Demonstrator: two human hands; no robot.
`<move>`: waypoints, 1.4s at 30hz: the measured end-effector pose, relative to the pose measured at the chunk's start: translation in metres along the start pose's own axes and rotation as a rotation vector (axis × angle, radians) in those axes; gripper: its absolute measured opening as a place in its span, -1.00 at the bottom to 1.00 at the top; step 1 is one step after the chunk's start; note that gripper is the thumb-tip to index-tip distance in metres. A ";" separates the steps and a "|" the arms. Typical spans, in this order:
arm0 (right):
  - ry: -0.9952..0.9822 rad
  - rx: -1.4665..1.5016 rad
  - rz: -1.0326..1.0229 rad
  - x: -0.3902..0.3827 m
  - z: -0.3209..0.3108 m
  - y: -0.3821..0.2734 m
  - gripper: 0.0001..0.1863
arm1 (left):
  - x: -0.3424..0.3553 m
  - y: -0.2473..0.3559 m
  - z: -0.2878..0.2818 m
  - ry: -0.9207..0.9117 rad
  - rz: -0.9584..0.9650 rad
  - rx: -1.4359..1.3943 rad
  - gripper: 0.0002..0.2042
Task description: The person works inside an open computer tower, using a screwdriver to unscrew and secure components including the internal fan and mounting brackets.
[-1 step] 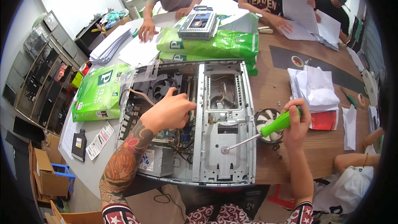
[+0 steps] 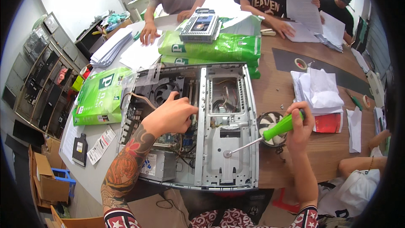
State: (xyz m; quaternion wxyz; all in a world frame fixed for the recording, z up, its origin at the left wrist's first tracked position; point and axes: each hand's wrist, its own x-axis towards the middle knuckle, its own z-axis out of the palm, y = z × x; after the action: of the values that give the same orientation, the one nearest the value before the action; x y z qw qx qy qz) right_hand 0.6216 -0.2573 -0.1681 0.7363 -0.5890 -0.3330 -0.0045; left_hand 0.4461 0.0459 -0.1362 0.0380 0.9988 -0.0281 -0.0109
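An opened desktop computer case (image 2: 228,173) lies flat at the table's near edge. My right hand (image 2: 300,124) is closed round the green handle of a screwdriver (image 2: 278,128). The screwdriver slants down to the left, its tip at a round spot on the case's silver metal panel. Over the inner parts hovers or rests my left hand (image 2: 174,114), beside the central metal rail, its fingers apart and partly bent. Nothing shows in it, though its underside is hidden. A black case fan (image 2: 164,93) sits just beyond those fingers.
A round cooling fan (image 2: 272,126) stands right of the case. Green paper packs (image 2: 99,101) lie left and behind, with a metal drive unit (image 2: 200,27) on top. Crumpled white papers (image 2: 318,88) and a tape roll (image 2: 300,63) are at right. Several people sit around the table.
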 end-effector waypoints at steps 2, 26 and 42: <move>-0.031 0.005 0.000 0.000 0.003 -0.003 -0.73 | -0.001 0.001 -0.002 -0.051 -0.018 -0.031 -0.95; 0.014 -0.012 -0.026 0.000 -0.002 0.008 -0.72 | 0.001 0.004 0.002 -0.058 -0.045 -0.038 -0.91; -0.014 0.125 0.026 -0.001 -0.008 0.018 -0.75 | 0.002 -0.004 0.009 -0.086 -0.002 -0.124 -0.80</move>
State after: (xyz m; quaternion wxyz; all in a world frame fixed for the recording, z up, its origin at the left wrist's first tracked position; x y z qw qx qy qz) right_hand 0.6320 -0.2587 -0.1852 0.7694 -0.5460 -0.3302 0.0299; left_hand 0.4479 0.0486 -0.1457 0.0986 0.9932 -0.0281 -0.0557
